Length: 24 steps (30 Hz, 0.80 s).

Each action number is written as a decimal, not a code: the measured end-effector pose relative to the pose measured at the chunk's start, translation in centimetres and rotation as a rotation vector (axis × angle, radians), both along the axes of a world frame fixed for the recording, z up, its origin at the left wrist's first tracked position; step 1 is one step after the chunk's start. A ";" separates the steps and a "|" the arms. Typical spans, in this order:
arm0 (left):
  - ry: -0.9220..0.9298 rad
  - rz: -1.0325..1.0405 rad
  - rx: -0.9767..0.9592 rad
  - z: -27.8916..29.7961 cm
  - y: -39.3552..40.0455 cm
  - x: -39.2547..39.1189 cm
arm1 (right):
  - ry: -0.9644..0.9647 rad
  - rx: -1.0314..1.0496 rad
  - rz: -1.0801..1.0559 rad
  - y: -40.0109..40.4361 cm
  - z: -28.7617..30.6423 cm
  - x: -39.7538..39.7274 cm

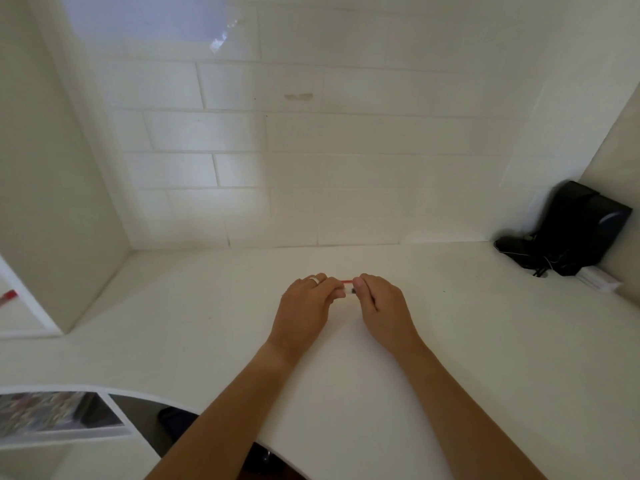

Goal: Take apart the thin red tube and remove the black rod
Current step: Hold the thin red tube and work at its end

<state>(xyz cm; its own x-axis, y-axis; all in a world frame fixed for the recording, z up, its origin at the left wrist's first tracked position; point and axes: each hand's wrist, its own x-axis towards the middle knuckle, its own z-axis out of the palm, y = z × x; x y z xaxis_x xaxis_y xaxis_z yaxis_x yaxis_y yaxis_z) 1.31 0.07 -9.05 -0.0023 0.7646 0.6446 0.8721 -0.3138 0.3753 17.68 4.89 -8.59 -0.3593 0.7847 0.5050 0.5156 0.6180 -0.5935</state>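
A thin red tube shows as a short red strip between my two hands, just above the white counter. My left hand, with a ring on one finger, pinches its left end. My right hand pinches its right end. Below the red strip, between the fingertips, a small pale piece with a dark tip is visible; whether this is the black rod I cannot tell. Most of the tube is hidden by my fingers.
A black device with cables stands in the back right corner, with a white box beside it. White tiled wall rises behind the counter. A white panel stands at the left, with a red object past it. The counter's curved front edge is near my forearms.
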 end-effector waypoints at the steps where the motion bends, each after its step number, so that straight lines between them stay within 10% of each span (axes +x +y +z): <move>1: 0.000 0.000 -0.017 0.0 -0.1 0.0 | -0.009 -0.002 0.008 0.1 0.0 0.0; 24: -0.140 -0.063 -0.002 0.1 0.3 0.2 | -0.010 -0.090 -0.032 0.1 0.3 -0.5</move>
<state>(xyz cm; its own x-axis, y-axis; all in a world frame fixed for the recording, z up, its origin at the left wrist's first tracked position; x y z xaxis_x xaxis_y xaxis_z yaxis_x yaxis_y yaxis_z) 1.47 0.34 -8.94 -0.0437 0.7675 0.6395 0.7900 -0.3653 0.4924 17.21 4.98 -8.25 -0.3378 0.8383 0.4280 0.5408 0.5451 -0.6406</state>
